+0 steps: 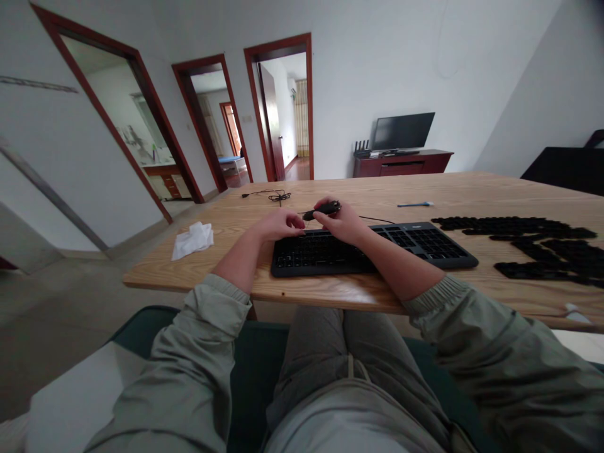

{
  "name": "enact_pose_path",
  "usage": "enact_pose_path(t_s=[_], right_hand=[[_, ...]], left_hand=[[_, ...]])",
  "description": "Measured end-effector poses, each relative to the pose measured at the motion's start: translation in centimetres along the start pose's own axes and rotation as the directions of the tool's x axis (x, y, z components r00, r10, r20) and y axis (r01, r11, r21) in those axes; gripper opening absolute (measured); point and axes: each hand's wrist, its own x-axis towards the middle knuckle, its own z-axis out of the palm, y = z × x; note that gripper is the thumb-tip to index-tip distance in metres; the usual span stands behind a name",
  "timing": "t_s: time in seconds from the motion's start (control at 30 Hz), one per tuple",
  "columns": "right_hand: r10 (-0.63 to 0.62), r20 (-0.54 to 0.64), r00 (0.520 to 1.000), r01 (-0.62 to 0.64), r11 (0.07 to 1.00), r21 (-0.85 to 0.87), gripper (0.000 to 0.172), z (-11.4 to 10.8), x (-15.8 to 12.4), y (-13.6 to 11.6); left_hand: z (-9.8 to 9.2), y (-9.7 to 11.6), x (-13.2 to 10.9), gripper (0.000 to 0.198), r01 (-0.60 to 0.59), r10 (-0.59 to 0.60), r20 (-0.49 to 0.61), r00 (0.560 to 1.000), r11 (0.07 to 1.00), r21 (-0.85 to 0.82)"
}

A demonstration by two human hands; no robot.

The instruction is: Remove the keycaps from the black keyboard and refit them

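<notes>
A black keyboard [311, 264] lies on the wooden table before me, its key area showing many square openings. My right hand [346, 221] is closed around a black, elongated hand tool [325, 210] just above the keyboard's back edge. Thin, pale lines show below the tool's left end; its exact kind is unclear. At the back left corner of the keyboard, my left hand [282, 225] has its fingers curled together close to that end. Whatever those fingers pinch, if anything, is too small to make out. To the right lie rows of loose black keycaps [547, 248].
A crumpled white tissue [193, 240] lies at the table's left. A black cable [280, 196] is bundled behind my hands. A blue-handled brush [415, 204] lies toward the back right of the wooden table [340, 294]. Beyond stands a television [404, 131] on a low cabinet [403, 165].
</notes>
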Motion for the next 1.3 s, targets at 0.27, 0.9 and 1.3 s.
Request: enact_pose_path(t_s=[0.27, 0.9, 1.3], right_hand=[[0.029, 0.006, 1.000, -0.029, 0.999, -0.039, 0.027, -0.2, -0.1, -0.2], [0.287, 0.142, 0.947, -0.315, 0.914, 0.256, 0.019, -0.7, 0.3, -1.2], [0.307, 0.185, 0.934, -0.354, 0.873, 0.336, 0.019, -1.6, 0.6, -1.8]], left_hand=[[0.0, -0.3, 0.1, 0.024, -0.045, 0.047, -0.031, 0.998, 0.997, 0.063], [0.6, 0.3, 0.3, 0.020, 0.000, -0.002, 0.012, 1.000, 0.995, 0.099], [0.7, 1.1, 0.3, 0.045, -0.047, 0.181, -0.297, 0.938, 0.911, 0.409]])
